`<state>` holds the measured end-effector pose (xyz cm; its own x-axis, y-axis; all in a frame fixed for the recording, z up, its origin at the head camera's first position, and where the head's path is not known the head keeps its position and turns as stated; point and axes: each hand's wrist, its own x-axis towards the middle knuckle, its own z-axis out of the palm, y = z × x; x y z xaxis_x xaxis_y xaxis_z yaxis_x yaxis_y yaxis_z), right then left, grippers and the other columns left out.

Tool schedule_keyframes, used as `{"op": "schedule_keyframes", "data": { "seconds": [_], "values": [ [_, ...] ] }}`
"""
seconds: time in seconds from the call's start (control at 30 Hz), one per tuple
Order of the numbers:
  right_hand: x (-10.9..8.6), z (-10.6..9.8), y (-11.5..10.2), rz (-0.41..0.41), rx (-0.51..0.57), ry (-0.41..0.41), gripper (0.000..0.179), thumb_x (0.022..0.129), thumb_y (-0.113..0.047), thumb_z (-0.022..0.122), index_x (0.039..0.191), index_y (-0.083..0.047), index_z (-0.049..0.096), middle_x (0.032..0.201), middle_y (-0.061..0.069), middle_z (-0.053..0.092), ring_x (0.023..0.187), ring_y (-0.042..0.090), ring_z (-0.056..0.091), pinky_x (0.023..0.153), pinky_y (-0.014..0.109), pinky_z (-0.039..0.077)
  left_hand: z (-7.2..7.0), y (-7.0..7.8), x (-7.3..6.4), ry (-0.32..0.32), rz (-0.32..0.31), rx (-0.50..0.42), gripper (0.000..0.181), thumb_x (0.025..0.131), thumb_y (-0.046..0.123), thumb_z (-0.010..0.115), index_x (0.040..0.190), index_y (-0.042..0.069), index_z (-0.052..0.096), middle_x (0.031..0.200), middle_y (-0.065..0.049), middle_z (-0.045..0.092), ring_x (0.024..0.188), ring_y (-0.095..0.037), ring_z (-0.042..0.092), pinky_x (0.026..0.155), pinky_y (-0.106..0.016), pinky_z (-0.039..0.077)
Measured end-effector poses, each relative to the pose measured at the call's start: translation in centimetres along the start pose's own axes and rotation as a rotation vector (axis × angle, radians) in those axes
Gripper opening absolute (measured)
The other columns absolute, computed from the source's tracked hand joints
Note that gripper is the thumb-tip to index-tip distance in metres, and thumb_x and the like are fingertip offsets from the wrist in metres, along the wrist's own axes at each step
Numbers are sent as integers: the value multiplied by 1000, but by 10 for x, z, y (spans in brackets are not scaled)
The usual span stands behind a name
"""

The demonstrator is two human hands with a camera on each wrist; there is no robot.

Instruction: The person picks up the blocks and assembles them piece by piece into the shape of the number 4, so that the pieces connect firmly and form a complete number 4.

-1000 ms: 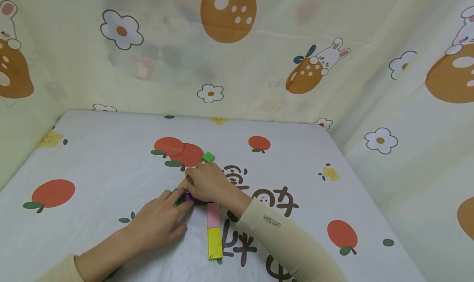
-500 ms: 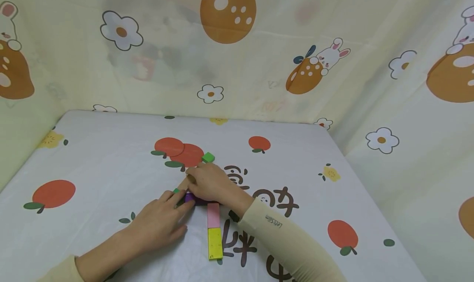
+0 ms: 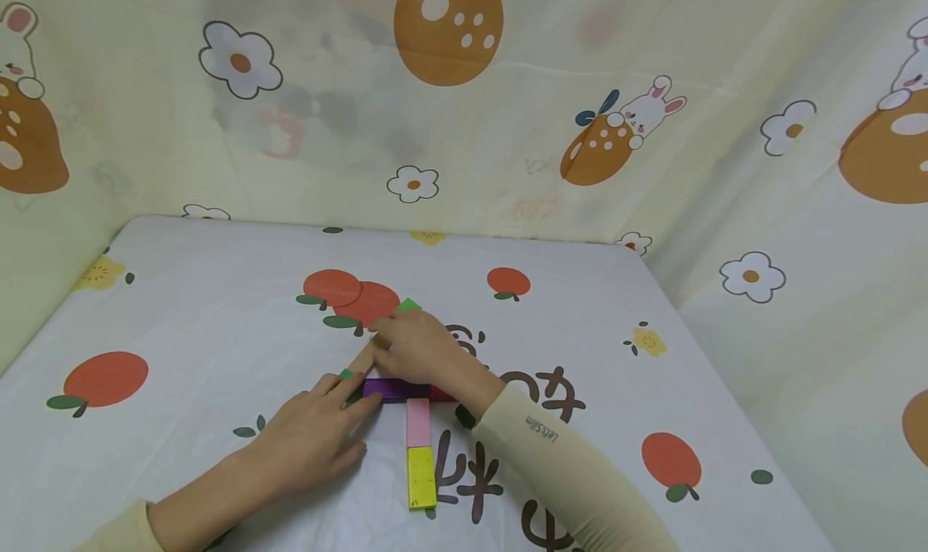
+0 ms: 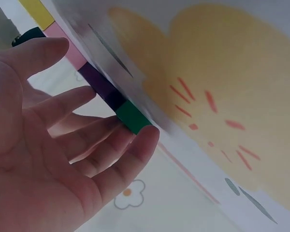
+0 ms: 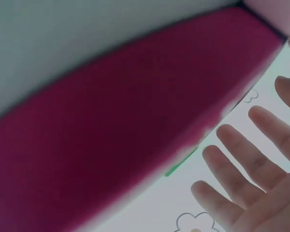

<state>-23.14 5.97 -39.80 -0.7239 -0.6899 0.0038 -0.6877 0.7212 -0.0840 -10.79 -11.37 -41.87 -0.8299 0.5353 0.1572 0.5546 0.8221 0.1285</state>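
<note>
My left hand (image 3: 312,435) touches the left end of a row of blocks, its fingertips at a green block (image 3: 346,374) and a purple block (image 3: 395,388). In the left wrist view its fingers are spread and loosely bent beside the green block (image 4: 134,116). My right hand (image 3: 420,346) is over the far end of a tan wooden block (image 3: 362,360); its fingers look fairly straight in the right wrist view, with no grip visible. A red block (image 3: 441,393) shows partly beyond the purple one. Pink (image 3: 417,423) and yellow (image 3: 421,478) blocks run end to end toward me.
Another green block (image 3: 409,303) lies just beyond my right hand, partly covered. A small dark object (image 3: 465,415) shows under my right wrist. The white printed tablecloth (image 3: 217,310) reaches back to patterned curtains (image 3: 326,133) on several sides.
My right hand has shifted slightly away and to the right, uncovering the purple block and part of the red one, and covering more of the far green block. The left hand stays put.
</note>
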Motion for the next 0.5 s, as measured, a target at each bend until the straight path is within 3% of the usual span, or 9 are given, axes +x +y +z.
{"op": "schedule_keyframes", "data": {
  "seconds": [0.2, 0.5],
  "values": [
    [5, -1, 14, 83, -7, 19, 36, 100, -29, 62, 133, -17, 69, 133, 8, 68, 119, 29, 65, 98, 43, 56, 0, 1, 1, 0, -8, 0, 49, 86, 29, 76, 131, 12, 70, 140, -18, 63, 120, -34, 60, 80, -47, 62],
    [11, -2, 31, 178, -5, -16, 35, 100, -28, 63, 135, -22, 67, 140, 8, 63, 122, 30, 62, 97, 46, 56, -1, 2, 2, -35, -33, -7, 50, 87, 30, 77, 133, 13, 69, 142, -18, 62, 122, -34, 59, 84, -49, 61]
  ]
}}
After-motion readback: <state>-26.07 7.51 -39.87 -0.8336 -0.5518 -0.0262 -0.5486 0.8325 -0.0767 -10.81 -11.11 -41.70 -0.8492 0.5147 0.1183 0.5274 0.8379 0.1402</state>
